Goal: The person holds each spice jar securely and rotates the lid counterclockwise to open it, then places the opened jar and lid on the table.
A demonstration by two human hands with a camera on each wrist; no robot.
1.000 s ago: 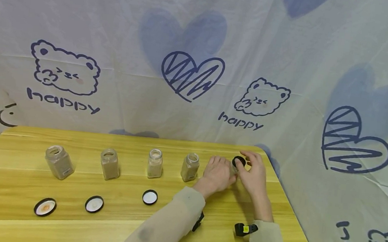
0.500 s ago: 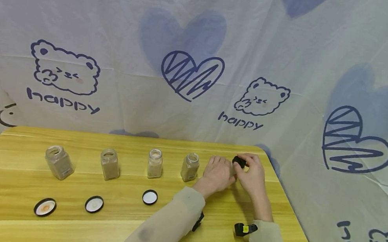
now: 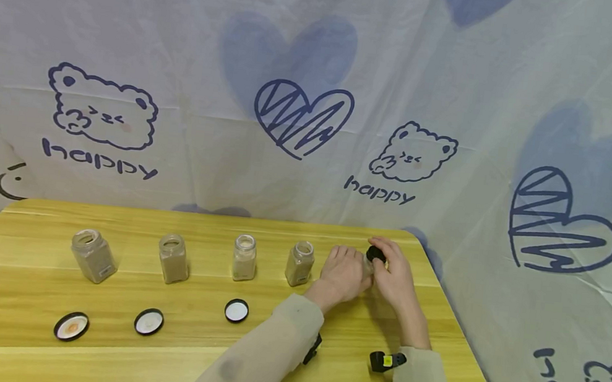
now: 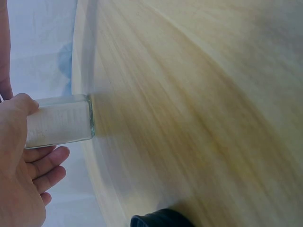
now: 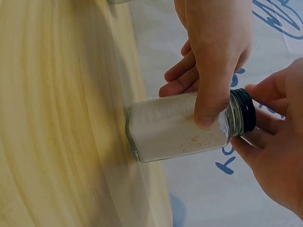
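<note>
At the table's far right stands a clear glass jar point(image 5: 165, 127) of pale powder, upright on the wood. My left hand point(image 3: 343, 274) grips it, the thumb point(image 5: 211, 101) lying across its side. Over the jar's mouth sits a black screw lid point(image 5: 246, 109), seen as a dark disc in the head view. My right hand point(image 3: 394, 279) pinches this lid between thumb and fingers. Part of the glass thread shows below the lid. From the head, my left hand hides most of the jar.
Left of the hands stand several uncapped jars of powder, the nearest jar point(image 3: 299, 265) beside my left hand. In front lie three upturned black lids, including one lid point(image 3: 237, 311) near my left sleeve. A printed cloth point(image 3: 204, 143) hangs behind the table point(image 3: 194, 353).
My right hand's fingers have shifted left round the lid, and the lid has turned with them a little. My left hand and the jar have stayed put.
</note>
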